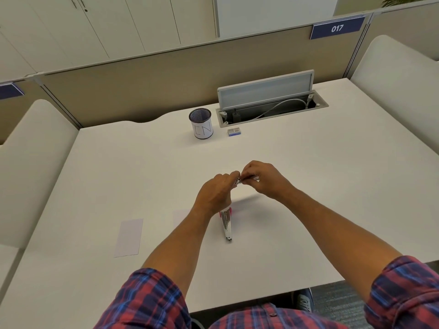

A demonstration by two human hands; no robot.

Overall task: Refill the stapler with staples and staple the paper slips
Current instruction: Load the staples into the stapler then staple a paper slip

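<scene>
Both hands meet above the middle of the white desk [308, 174], pinching one small thing between them: a short, shiny silver strip of staples [248, 179]. The right hand [261, 180] has its fingertips curled down onto the strip's right part, and the left hand [217, 194] nips the left end between thumb and forefinger. Whether the strip is whole or being snapped shorter cannot be told.

Just below the left wrist lies the open stapler [226, 224], pink at its hinge end, its bright metal magazine arm pointing toward the person; the channel looks exposed and ready to take the strip.

The strip is likely very light, stiff along its length yet brittle, since glued staples part under bending. It is probably best held by its long sides, kept straight, and slid in without twisting. The stapler itself looks rigid and easy to steady at the hinge end.

A pale rectangular paper slip [129, 237] lies flat, well to the left; a second slip [181, 218] shows faintly beside the left forearm. Far back stand a mesh pen cup [201, 124] and a small blue staple box [234, 132], near an open cable hatch [270, 108]. There is broad free surface all round the hands, and the desk's near edge is well behind them.
</scene>
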